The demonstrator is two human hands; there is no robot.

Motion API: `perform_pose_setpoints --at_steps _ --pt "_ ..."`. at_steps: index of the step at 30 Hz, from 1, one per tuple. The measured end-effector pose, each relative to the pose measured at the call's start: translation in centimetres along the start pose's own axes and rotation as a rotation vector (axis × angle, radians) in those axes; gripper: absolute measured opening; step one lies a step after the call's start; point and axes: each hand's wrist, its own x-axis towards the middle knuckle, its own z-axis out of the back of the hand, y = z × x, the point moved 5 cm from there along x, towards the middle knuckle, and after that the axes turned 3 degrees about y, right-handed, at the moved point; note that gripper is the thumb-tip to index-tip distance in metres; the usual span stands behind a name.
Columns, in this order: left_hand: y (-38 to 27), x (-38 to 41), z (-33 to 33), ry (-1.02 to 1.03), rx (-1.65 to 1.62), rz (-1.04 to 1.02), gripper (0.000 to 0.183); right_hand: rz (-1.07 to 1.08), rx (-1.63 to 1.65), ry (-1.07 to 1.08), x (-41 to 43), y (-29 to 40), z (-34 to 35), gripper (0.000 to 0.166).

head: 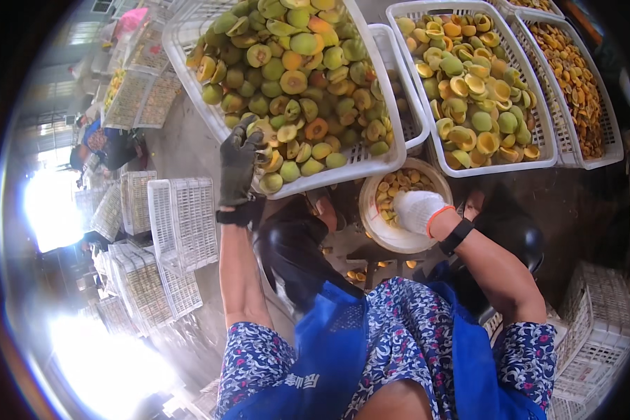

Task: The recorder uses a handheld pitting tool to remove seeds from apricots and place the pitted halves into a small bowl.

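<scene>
My left hand [237, 170], in a dark work glove, is at the near left edge of a white plastic crate [341, 176]. Its fingers curl around a cut green fruit half [263, 131], which looks like peach or apricot. Green and yellow fruits [304, 44], many halved with the stone showing, fill the crate. My right hand [419, 211], in a white knit glove with an orange cuff, reaches down into a round white bucket [374, 223]. Small yellow fruit pieces [407, 180] lie in the bucket beside the glove. Its fingertips are hidden, so any grip there is unclear.
Right of the bucket, a white crate [496, 167] holds hollowed fruit halves. Another crate [583, 105] beyond it holds small orange-brown pieces. Empty-looking stacked crates [184, 226] stand left, and more crates [598, 325] stand lower right. Another person [105, 142] is far left.
</scene>
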Motion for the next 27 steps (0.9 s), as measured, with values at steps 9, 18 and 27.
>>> perform_pose_setpoints --at_steps 9,18,27 --pt "-9.5 -7.9 -6.8 0.249 -0.736 0.086 0.048 0.436 0.561 -0.653 -1.8 6.7 9.0 0.032" --pt "-7.3 -7.7 -12.2 0.104 -0.855 0.063 0.05 0.434 0.167 -0.89 -2.0 5.9 7.2 0.02" --pt "-6.6 -6.8 -14.3 0.047 -0.79 -0.013 0.049 0.354 0.175 -0.832 -1.6 5.0 6.6 0.019"
